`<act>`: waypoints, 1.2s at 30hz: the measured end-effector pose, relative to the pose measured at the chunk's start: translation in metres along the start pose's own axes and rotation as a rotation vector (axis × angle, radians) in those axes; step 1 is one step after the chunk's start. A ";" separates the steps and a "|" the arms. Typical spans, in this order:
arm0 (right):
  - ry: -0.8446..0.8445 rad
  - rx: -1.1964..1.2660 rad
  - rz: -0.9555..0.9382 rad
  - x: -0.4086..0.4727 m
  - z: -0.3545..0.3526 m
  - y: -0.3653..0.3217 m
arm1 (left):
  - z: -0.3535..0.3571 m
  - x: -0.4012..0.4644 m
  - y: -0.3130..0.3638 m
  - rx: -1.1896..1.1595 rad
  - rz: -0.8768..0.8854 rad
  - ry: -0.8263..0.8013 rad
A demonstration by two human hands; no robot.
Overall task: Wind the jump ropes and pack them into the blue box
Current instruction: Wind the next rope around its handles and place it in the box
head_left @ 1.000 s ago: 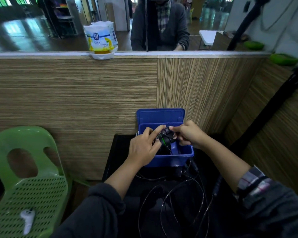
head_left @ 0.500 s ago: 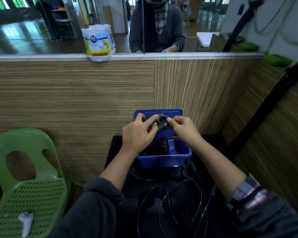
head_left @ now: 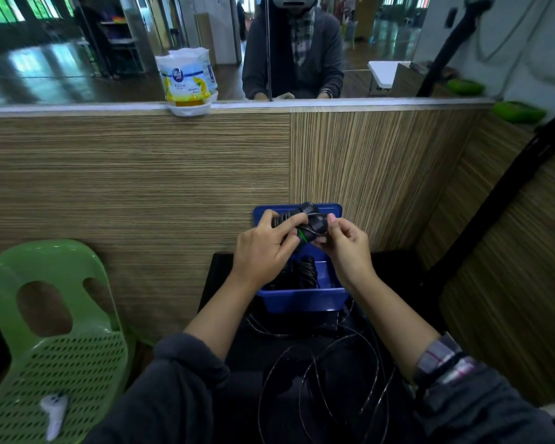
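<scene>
A blue box (head_left: 302, 299) stands on a dark surface against the wooden wall, its lid (head_left: 332, 210) raised behind it. A wound black jump rope (head_left: 303, 274) lies inside the box. Above the box both hands hold a second black rope bundle with handles (head_left: 311, 221). My left hand (head_left: 263, 248) grips its left side, fingers curled over the handles. My right hand (head_left: 345, 241) pinches the thin cord at the bundle's right side. Loose loops of black cord (head_left: 330, 379) hang below, in front of the box.
A green plastic chair (head_left: 52, 334) stands at the left with a white controller (head_left: 55, 411) on its seat. An air-freshener tub (head_left: 188, 81) sits on the wall's ledge. A black pole (head_left: 494, 203) leans at the right. A mirror above reflects a seated person.
Both hands have lifted the rope bundle up out of the box to lid height. The wound rope inside the box has come into view beneath them.
</scene>
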State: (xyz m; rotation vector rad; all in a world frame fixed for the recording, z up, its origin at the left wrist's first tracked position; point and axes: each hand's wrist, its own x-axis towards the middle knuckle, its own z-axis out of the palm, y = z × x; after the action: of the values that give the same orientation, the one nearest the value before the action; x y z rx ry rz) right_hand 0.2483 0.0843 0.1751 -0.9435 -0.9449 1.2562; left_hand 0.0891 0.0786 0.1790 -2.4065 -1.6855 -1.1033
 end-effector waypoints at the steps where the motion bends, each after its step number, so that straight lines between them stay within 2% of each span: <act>1: -0.015 0.009 -0.006 0.000 -0.001 -0.001 | 0.000 -0.001 0.001 -0.030 -0.007 -0.008; 5: -0.062 -0.015 -0.032 0.004 -0.001 -0.005 | -0.002 -0.004 0.003 -0.146 -0.069 -0.035; 12: -0.148 0.022 0.041 0.008 -0.002 -0.005 | -0.006 -0.006 -0.001 -0.261 -0.045 -0.065; 15: -0.203 0.050 0.068 0.008 -0.004 -0.005 | -0.005 -0.009 -0.004 -0.288 -0.035 -0.082; 26: -0.225 0.022 0.140 0.013 -0.007 -0.014 | 0.003 -0.025 0.000 -0.313 -0.021 -0.063; 34: -0.384 -0.004 0.366 0.024 -0.012 -0.018 | 0.005 -0.030 0.003 -0.360 0.013 -0.014; 36: -0.379 0.100 0.456 0.025 -0.011 -0.010 | 0.006 -0.026 0.009 -0.366 0.052 -0.003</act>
State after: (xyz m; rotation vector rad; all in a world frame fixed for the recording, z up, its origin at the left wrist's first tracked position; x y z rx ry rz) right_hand 0.2641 0.1079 0.1819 -0.8857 -0.9743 1.9004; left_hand 0.0949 0.0554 0.1638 -2.6366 -1.5239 -1.5162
